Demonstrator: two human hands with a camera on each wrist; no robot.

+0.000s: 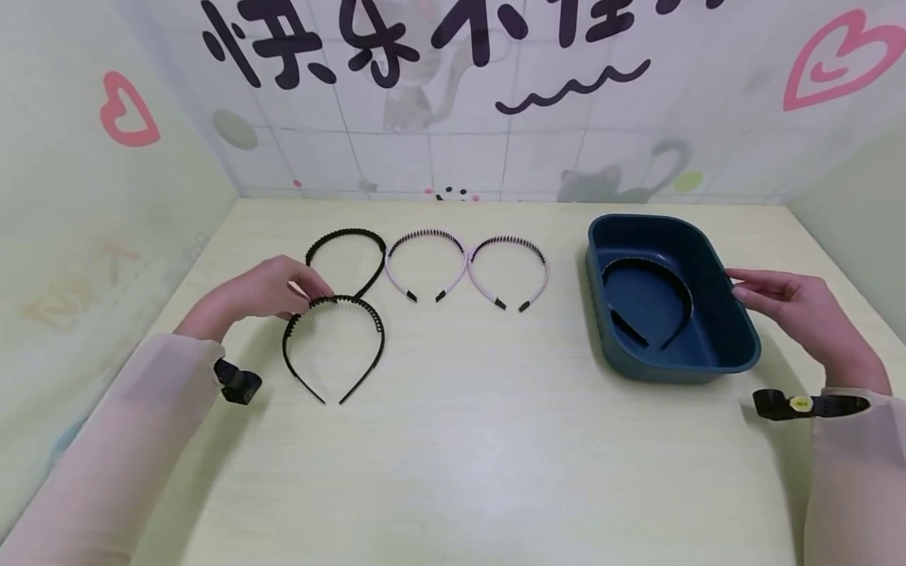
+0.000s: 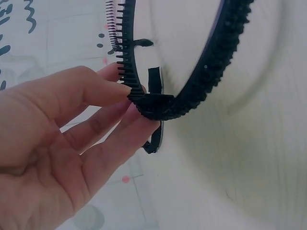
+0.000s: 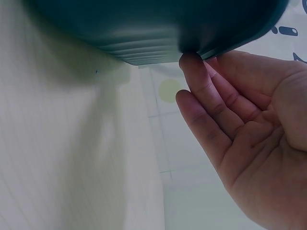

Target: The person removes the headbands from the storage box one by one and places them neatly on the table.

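Note:
In the head view my left hand [image 1: 272, 291] pinches the top of a black toothed headband [image 1: 383, 334], whose two ends point toward me. The left wrist view shows the thumb and fingertips on the band [image 2: 158, 106]. A second black headband [image 1: 347, 232] lies just behind it. Beside that lie two light purple headbands [image 1: 391, 275] [image 1: 546, 279] with black teeth and tips. On the right stands a dark blue plastic basin [image 1: 637, 365] with a black headband [image 1: 688, 303] inside. My right hand [image 1: 803, 314] holds the basin's right rim with its fingertips; the wrist view shows fingers [image 3: 196, 72] against its outer wall.
The pale wooden table [image 1: 460, 456] runs back to a printed wall covering [image 1: 453, 141] with dark lettering and pink hearts. Side walls close in at the left [image 1: 92, 220] and right [image 1: 856, 181]. Both wrists wear black straps.

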